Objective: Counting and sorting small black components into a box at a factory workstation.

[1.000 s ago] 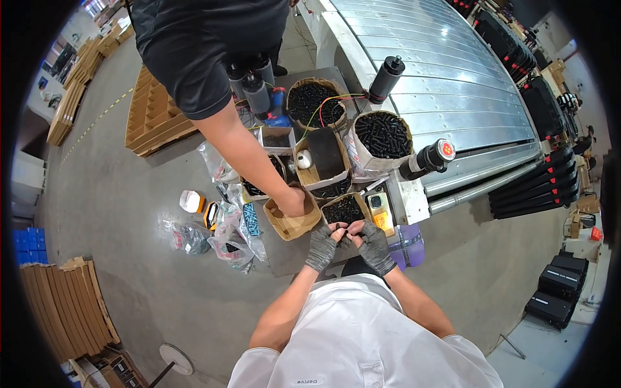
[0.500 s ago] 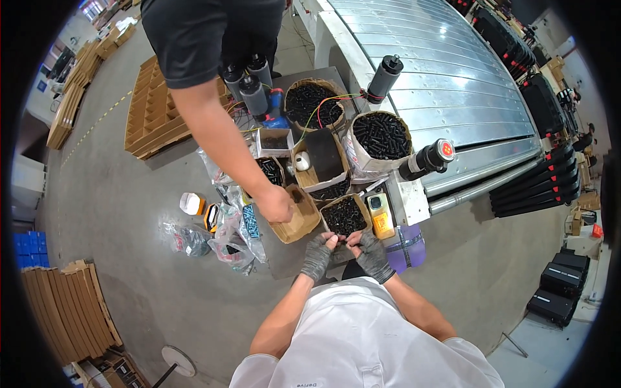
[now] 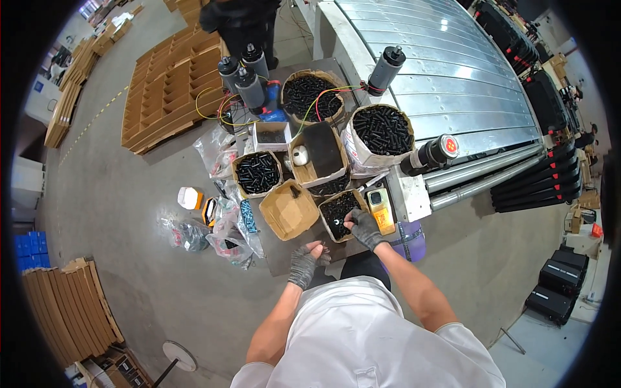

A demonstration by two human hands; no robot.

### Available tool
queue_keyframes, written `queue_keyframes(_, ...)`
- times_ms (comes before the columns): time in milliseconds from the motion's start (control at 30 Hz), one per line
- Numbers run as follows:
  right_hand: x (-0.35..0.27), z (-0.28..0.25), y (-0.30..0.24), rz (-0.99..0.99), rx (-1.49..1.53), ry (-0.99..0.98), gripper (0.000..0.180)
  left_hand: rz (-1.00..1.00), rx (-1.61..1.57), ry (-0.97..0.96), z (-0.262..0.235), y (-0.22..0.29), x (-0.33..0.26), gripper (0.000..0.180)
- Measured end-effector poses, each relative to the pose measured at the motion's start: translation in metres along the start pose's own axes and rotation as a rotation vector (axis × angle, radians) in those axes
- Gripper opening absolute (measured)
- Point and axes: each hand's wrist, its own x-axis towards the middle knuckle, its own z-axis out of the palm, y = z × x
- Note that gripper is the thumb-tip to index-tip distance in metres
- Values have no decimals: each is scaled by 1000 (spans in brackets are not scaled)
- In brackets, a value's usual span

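Observation:
My right hand [image 3: 364, 230], in a grey fingerless glove, reaches over the near right edge of a cardboard box [image 3: 326, 233] of small black parts [image 3: 338, 210]. Its fingertips are pinched together just above the parts; what they hold, if anything, is too small to name. Closer to my body, my left hand [image 3: 304, 265], gloved alike, is held below that box with thumb and fingers closed. Anything in it is hidden. Left of the parts box stands a nearly bare cardboard box [image 3: 284, 216] with a few black pieces [image 3: 295, 192] in its far corner.
Boxes of black cylindrical parts [image 3: 257, 173] and a sack [image 3: 381, 132] crowd the table. A yellow-cased phone [image 3: 380, 210] lies at right. Grey cylinders [image 3: 251, 90] with wires stand behind, beside a metal slatted conveyor [image 3: 446, 84]. Plastic bags [image 3: 226, 242] lie left; a person stands [image 3: 239, 32] beyond.
My hands were together at the box's near edge and have parted: right over the parts, left lower left. The other person's arm has withdrawn from the neighbouring box, where a few black pieces now show.

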Motion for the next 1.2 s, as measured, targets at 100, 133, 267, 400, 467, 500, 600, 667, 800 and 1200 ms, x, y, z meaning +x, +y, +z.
queue_keyframes(100, 20, 7, 9, -109, -322, -49, 14, -27, -40, -14, -3, 0, -4, 34)
queue_keyframes(133, 23, 9, 14, -125, -435, -69, 16, -34, -32, -37, -2, 1, -5, 33)
queue_keyframes(267, 30, 18, 9, -113, -562, -100, 19, -35, -3, -41, -3, 6, -12, 33)
queue_keyframes(400, 39, 21, -1, -104, -704, -204, 18, -33, -15, -44, -3, 1, -9, 33)
queue_keyframes(467, 39, 19, -2, -124, -642, -207, 17, -14, 8, -58, -3, 0, -7, 33)
queue_keyframes(500, 37, 17, 0, -155, -606, -170, 16, -11, 9, -59, -3, 1, -5, 33)
queue_keyframes(600, 31, 11, 2, -198, -497, -80, 15, 37, 56, -69, 1, 7, -4, 31)
queue_keyframes(667, 26, 3, 3, -83, -294, -23, 14, 12, 82, -59, 5, 15, -4, 28)
queue_keyframes(800, 11, -11, -7, 197, 146, -48, 18, -1, 77, -84, 12, 21, 0, 26)
queue_keyframes(1200, -26, -26, -49, 221, 524, -62, 21, 124, 153, -146, 30, 27, 13, 25)
